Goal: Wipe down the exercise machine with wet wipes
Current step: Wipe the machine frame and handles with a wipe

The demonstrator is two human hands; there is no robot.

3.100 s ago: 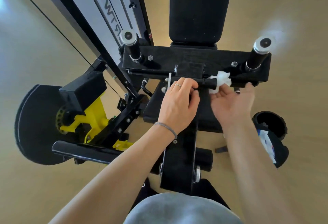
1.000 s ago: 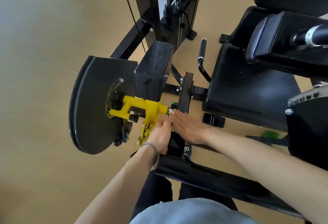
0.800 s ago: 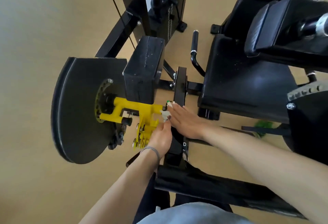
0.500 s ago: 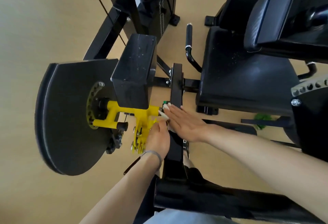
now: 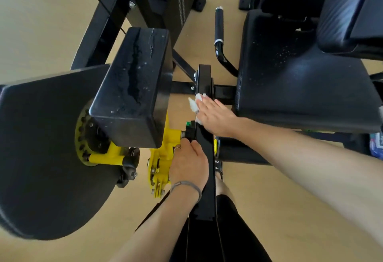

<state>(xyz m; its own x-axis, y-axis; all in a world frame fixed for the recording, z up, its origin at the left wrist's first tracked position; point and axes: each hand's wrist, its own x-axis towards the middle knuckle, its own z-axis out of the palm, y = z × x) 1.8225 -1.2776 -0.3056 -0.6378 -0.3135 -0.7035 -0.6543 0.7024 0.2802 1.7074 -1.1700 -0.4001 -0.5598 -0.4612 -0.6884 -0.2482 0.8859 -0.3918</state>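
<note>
Beside the black padded seat (image 5: 300, 87), the right hand (image 5: 215, 116) presses a crumpled white wet wipe (image 5: 195, 104) flat-fingered onto the black steel arm (image 5: 205, 153); the left hand (image 5: 189, 163) apparently grips that arm's edge.

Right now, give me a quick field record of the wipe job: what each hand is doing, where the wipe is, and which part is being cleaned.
Left hand: left hand grips the black bar beside the yellow bracket, apparently steadying it
Right hand: right hand lies flat, fingers straight, pressing the wipe
Wipe: white wet wipe bunched under the right fingertips
Surface being cleaned: upper part of the black bar, left of the seat pad
Cracked pad: black pad is untouched by either hand
</note>
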